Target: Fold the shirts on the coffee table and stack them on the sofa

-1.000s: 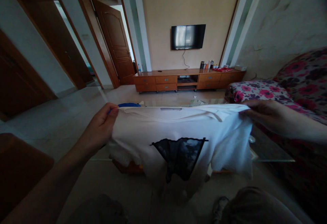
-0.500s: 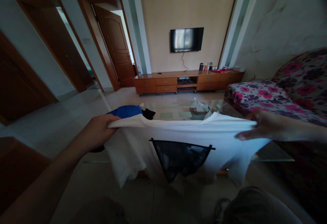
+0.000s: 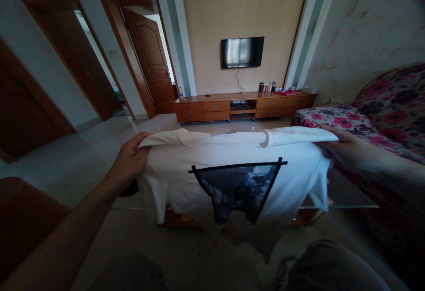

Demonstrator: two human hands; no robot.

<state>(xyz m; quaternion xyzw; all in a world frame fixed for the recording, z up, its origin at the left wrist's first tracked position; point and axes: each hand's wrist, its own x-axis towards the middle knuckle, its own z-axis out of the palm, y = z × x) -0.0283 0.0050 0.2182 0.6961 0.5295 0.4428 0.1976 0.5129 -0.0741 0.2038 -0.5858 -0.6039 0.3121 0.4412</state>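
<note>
A white T-shirt (image 3: 232,149) with a dark triangular print (image 3: 237,189) hangs spread out in front of me, held up by both shoulders. My left hand (image 3: 129,162) is closed on its left shoulder. At the other end my right hand (image 3: 341,149) grips the right shoulder, fingers pinched on the cloth. The shirt's hem hangs in front of a low glass table and hides most of it.
A glass coffee table (image 3: 345,204) stands just behind the shirt. A flowered sofa (image 3: 375,114) runs along the right. A wooden TV cabinet (image 3: 242,103) and a wall TV (image 3: 242,52) are at the far wall. Open wooden doors (image 3: 149,56) are on the left. My knee (image 3: 332,266) shows at bottom right.
The shirt dipped low half a second ago, uncovering blue and black clothes on the table. It has now swung back up and covers them again.
</note>
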